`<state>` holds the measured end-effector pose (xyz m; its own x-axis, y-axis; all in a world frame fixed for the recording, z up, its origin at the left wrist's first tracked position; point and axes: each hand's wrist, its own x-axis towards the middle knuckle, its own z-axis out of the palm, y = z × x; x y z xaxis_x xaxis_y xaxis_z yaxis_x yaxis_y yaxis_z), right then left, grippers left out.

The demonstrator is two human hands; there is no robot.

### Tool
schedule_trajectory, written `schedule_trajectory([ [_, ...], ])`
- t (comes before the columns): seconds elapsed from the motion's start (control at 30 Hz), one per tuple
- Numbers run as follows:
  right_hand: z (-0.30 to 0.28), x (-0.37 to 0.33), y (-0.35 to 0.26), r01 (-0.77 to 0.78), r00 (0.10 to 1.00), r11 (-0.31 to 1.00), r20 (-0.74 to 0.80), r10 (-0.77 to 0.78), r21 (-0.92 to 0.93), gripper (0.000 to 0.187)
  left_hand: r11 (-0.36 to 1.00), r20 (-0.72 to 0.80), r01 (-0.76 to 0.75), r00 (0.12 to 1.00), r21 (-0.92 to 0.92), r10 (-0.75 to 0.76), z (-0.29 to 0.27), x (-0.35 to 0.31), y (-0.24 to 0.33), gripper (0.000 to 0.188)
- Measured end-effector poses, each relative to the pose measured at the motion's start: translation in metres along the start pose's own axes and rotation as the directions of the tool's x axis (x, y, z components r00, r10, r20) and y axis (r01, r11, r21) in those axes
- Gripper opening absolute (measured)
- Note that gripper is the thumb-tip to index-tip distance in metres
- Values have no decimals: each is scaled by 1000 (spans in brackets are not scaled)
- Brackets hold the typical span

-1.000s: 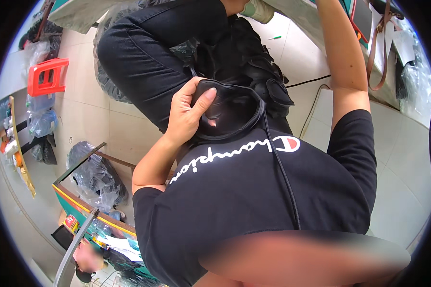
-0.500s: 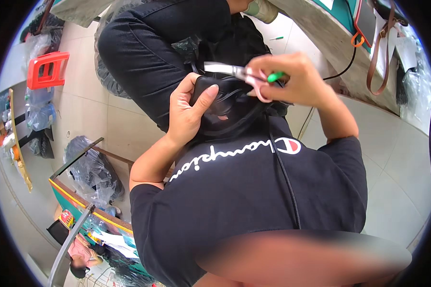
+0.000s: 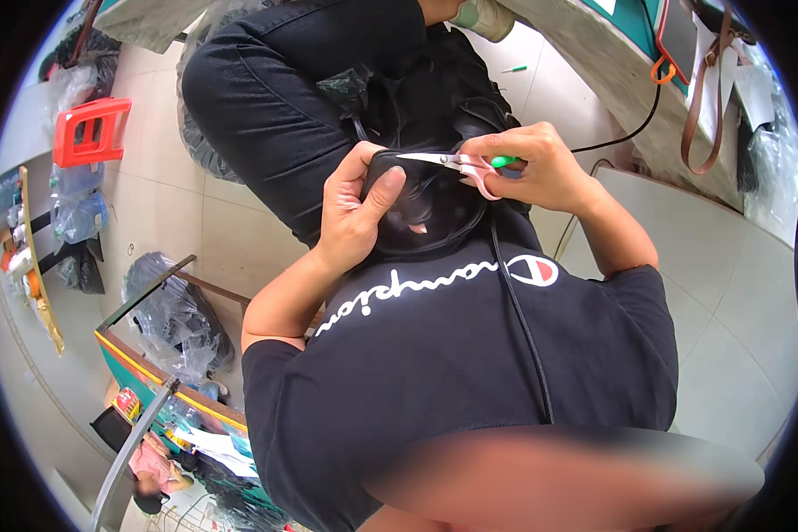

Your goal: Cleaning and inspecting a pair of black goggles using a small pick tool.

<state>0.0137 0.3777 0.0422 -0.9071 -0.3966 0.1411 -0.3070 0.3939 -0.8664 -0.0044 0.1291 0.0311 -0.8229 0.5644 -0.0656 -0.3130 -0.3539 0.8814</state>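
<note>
The left hand (image 3: 353,213) curls around the rounded black fabric piece (image 3: 426,208) held at the chest above the lap, thumb pressed onto it, while the right hand (image 3: 541,168) grips small pink-handled scissors (image 3: 452,162), blades pointing left over the piece's top edge.

Your left hand (image 3: 355,213) holds a black fabric piece (image 3: 430,208); your right hand (image 3: 541,168) holds scissors (image 3: 457,163) with silver blades, pale pink handles and a green tip. Your T-shirt (image 3: 452,372) is black with white script and a red, white and blue emblem; your trousers (image 3: 284,97) are black. A cord (image 3: 523,328) over the shirt is black. Stool (image 3: 89,131), red. Floor tiles (image 3: 186,213), beige. Strap (image 3: 714,97) at the bench, brown.
</note>
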Motion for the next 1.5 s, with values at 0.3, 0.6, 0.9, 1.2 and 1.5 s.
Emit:
schedule_trajectory([
  [0.3,4,-3,2,-4,1000,1000,-27,3,-23,27,999,17,12,1000,-34,-12,0,-1,-1,14],
  [0.6,5,-3,4,-8,1000,999,-5,8,-41,29,1000,23,23,999,-17,-23,-2,-2,-2,13],
  [0.9,5,-2,3,45,999,998,-14,-45,-35,28,999,72,47,996,9,-48,-1,-1,3,14],
  [1.2,2,1,0,108,993,993,-36,-110,-44,28,996,112,87,990,30,-90,-3,-2,7,15],
  [1.5,-14,4,-9,133,991,987,17,-132,-86,30,977,125,161,976,142,-179,-4,1,22,11],
])
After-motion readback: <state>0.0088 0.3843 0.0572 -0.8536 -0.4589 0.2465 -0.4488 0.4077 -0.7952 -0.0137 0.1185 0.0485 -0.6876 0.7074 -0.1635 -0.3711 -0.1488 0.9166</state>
